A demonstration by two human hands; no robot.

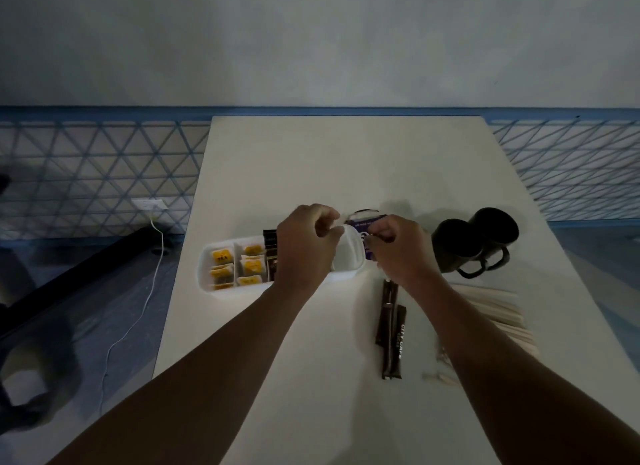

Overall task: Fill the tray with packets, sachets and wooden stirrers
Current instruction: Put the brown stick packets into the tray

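Note:
A white compartment tray (205, 261) lies on the white table. Its two left compartments hold yellow-labelled tea packets (221, 257), and dark sachets (270, 253) stand in the compartment beside them. My left hand (304, 246) hovers over the tray's right part, its fingers curled and pinching something small and white; I cannot tell what it is. My right hand (398, 250) is curled just right of the tray, in front of a purple-and-white cup (367, 220). Dark coffee sachets (391, 329) lie near the front. Wooden stirrers (498, 312) are piled at the right.
Two black mugs (474, 243) lie on their sides at the right, beyond the stirrers. The table's left edge runs close to the tray. A white cable (138, 319) trails over the floor at the left.

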